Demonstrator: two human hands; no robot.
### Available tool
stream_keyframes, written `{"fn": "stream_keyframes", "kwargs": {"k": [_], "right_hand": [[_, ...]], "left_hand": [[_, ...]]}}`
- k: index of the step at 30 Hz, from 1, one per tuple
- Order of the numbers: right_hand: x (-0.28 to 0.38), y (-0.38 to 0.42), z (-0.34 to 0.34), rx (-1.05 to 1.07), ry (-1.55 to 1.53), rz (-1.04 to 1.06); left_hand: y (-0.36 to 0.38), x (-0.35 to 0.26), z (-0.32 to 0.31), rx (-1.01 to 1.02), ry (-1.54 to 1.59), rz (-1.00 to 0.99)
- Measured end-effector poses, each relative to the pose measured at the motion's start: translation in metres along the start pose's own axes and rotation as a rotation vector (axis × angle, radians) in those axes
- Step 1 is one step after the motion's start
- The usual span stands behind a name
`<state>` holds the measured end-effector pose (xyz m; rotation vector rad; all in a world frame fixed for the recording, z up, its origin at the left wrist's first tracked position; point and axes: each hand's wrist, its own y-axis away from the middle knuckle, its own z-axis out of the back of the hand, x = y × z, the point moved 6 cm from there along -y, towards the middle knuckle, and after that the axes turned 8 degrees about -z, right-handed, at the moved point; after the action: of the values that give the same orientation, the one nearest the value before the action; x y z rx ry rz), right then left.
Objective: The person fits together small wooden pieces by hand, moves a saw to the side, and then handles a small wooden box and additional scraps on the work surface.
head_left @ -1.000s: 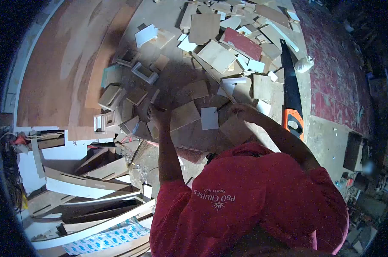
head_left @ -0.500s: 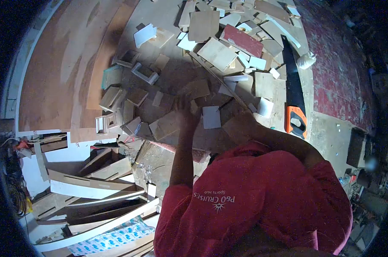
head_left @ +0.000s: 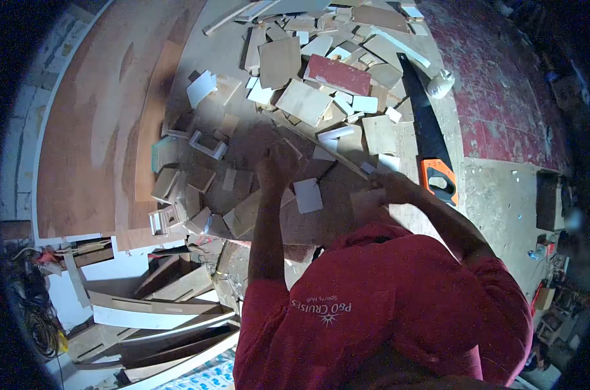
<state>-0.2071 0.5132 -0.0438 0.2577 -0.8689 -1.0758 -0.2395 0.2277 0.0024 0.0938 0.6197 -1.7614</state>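
In the shaded middle of the work surface, my left hand [head_left: 279,164] is closed on a small wooden block [head_left: 294,148], tilted with one pale edge showing. Shadow hides part of the fingers. My right hand [head_left: 391,187] is bent around a flat piece of wood [head_left: 365,200] close to my chest; its fingertips are partly hidden. Between the two hands lies a white square tile-like piece [head_left: 308,195]. A long thin wooden strip [head_left: 327,151] runs diagonally just beyond my right hand.
An orange-handled handsaw [head_left: 440,181] lies at the right. Beyond my hands is a heap of wood offcuts, among them a red board [head_left: 338,75]. A large plywood sheet [head_left: 100,130] covers the left. Curved wooden parts [head_left: 158,315] are stacked at lower left.
The view has shifted, so the offcuts and saw appear further left. The block at my left hand has tilted up, and my right hand has moved outward toward the saw.
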Motion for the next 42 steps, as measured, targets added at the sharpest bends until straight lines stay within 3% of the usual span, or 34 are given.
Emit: {"fn": "stream_keyframes", "kwargs": {"k": [1, 2, 3, 4, 5, 6, 8, 9, 10, 13, 15, 17, 20, 21, 23, 24, 26, 28, 29, 30, 34, 36, 37, 39, 40, 41, 42], "right_hand": [[-0.024, -0.013, -0.001, -0.108, -0.073, 0.041], [-0.039, -0.021, 0.005, -0.215, -0.144, 0.082], [-0.034, -0.018, 0.027, -0.354, -0.214, 0.277], [-0.037, -0.020, 0.041, -0.326, -0.306, 0.213], [-0.037, -0.027, 0.053, -0.298, -0.395, 0.152], [-0.036, -0.039, 0.064, -0.302, -0.395, 0.160], [-0.022, -0.063, 0.091, -0.587, 0.050, 0.240], [-0.016, -0.081, 0.095, -0.594, 0.053, 0.251], [-0.013, -0.101, 0.101, -0.601, 0.052, 0.133], [0.033, -0.127, 0.126, -0.522, -0.025, -0.123], [0.050, -0.163, 0.124, -0.560, 0.000, -0.114], [0.069, -0.177, 0.124, -0.699, 0.303, -0.116], [0.085, -0.178, 0.141, -0.828, 0.220, -0.022], [0.085, -0.183, 0.149, -0.821, 0.223, -0.015], [0.057, -0.212, 0.155, -0.416, -0.170, -0.131], [0.050, -0.222, 0.167, -0.557, -0.162, -0.046], [0.057, -0.208, 0.205, -0.550, -0.141, -0.020], [0.047, -0.222, 0.228, -0.554, -0.245, 0.018], [0.040, -0.234, 0.239, -0.645, -0.246, 0.046], [0.034, -0.245, 0.248, -0.736, -0.245, 0.073], [0.051, -0.257, 0.291, -0.635, -0.198, -0.014], [0.037, -0.269, 0.311, -0.968, -0.148, -0.004], [0.036, -0.272, 0.313, -0.962, -0.146, -0.009], [0.054, -0.257, 0.318, -1.300, 0.336, 0.055], [0.060, -0.255, 0.314, -1.369, 0.386, 0.057], [0.064, -0.256, 0.312, -1.363, 0.387, 0.052], [0.069, -0.273, 0.298, -0.859, 0.430, -0.049]], "left_hand": [[0.000, -0.009, 0.013, -0.105, 0.244, -0.012], [0.005, -0.004, 0.005, -0.102, 0.242, -0.017], [0.015, 0.016, -0.019, -0.047, 0.649, 0.132], [0.020, 0.021, -0.033, 0.012, 1.054, 0.285], [0.024, 0.022, -0.036, 0.010, 1.049, 0.281], [0.028, 0.016, -0.036, -0.012, 1.260, 0.357], [0.038, -0.002, -0.036, -0.063, 1.681, 0.505], [0.042, -0.012, -0.036, -0.091, 1.892, 0.576], [0.046, -0.020, -0.038, -0.118, 2.104, 0.645], [0.056, -0.012, -0.061, -0.190, 1.954, 0.668], [0.055, -0.014, -0.062, -0.237, 1.907, 0.674], [0.046, -0.015, -0.058, -0.283, 1.862, 0.688], [0.036, -0.004, -0.057, -0.354, 1.799, 0.799], [0.036, 0.001, -0.059, -0.351, 1.775, 0.869], [0.033, 0.010, -0.058, -0.353, 1.748, 0.952], [0.030, 0.015, -0.055, -0.332, 1.694, 0.995], [0.029, 0.029, -0.061, -0.308, 1.641, 1.048], [0.022, 0.046, -0.066, -0.412, 1.649, 0.800], [0.023, 0.053, -0.074, -0.408, 1.652, 0.810], [0.025, 0.061, -0.082, -0.424, 1.635, 0.895], [0.035, 0.076, -0.096, -0.437, 1.528, 1.195], [0.018, 0.060, -0.079, -0.455, 1.616, 1.174], [0.011, 0.053, -0.072, -0.478, 1.699, 1.143], [0.019, 0.066, -0.083, -0.440, 1.779, 1.073], [0.019, 0.067, -0.086, -0.402, 1.858, 0.990], [0.026, 0.068, -0.090, -0.398, 1.859, 0.998], [0.011, 0.055, -0.069, -0.469, 1.870, 1.042]]}}
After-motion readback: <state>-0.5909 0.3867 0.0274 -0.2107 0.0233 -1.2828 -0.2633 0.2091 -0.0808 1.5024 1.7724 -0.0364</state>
